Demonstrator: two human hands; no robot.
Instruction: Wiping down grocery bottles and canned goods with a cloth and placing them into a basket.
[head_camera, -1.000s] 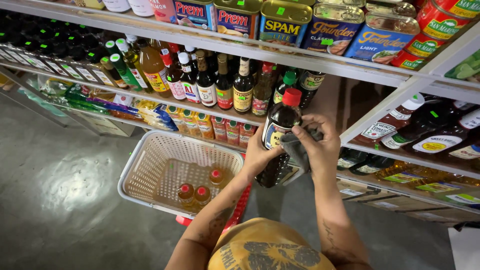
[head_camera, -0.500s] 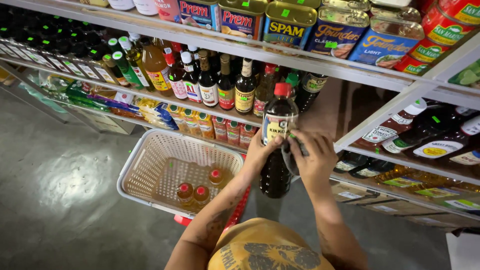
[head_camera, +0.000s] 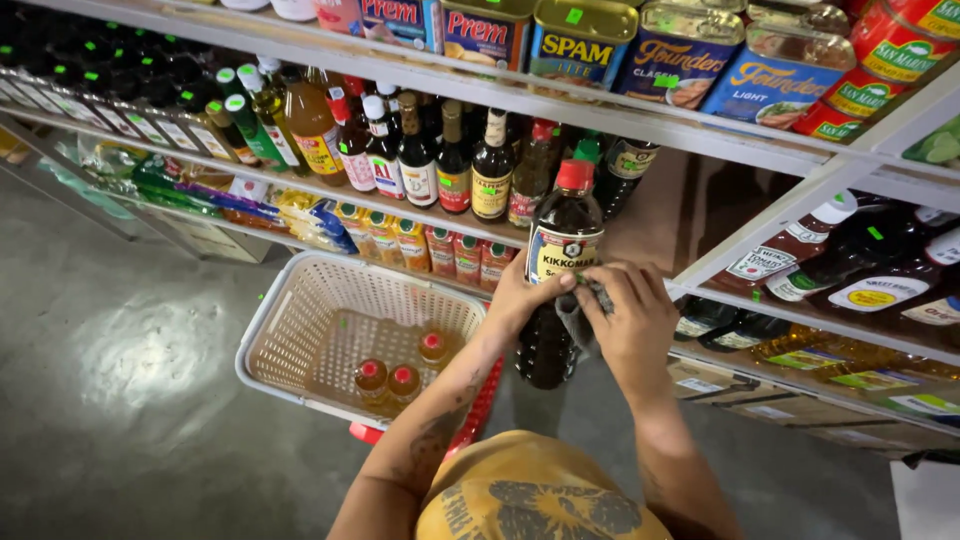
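A tall dark sauce bottle (head_camera: 560, 250) with a red cap and a pale label stands upright in the air in front of the shelves. My left hand (head_camera: 525, 295) grips its middle from the left. My right hand (head_camera: 632, 318) is closed against the bottle's right side, fingertips on the lower edge of the label, with a small dark thing pinched there. Below and to the left hangs a cream plastic shopping basket (head_camera: 290, 320) holding three small red-capped bottles (head_camera: 400, 365).
Metal shelves (head_camera: 620, 95) run across the view: cans on top, a row of sauce and oil bottles (head_camera: 440, 160) behind the held bottle, more dark bottles (head_camera: 850, 260) at right. Small jars (head_camera: 450, 250) line the shelf behind the basket. Grey concrete floor (head_camera: 110, 380) lies at left.
The bottle has gone from tilted to upright and sits slightly lower. My right hand slid down from near the neck to the label's lower edge.
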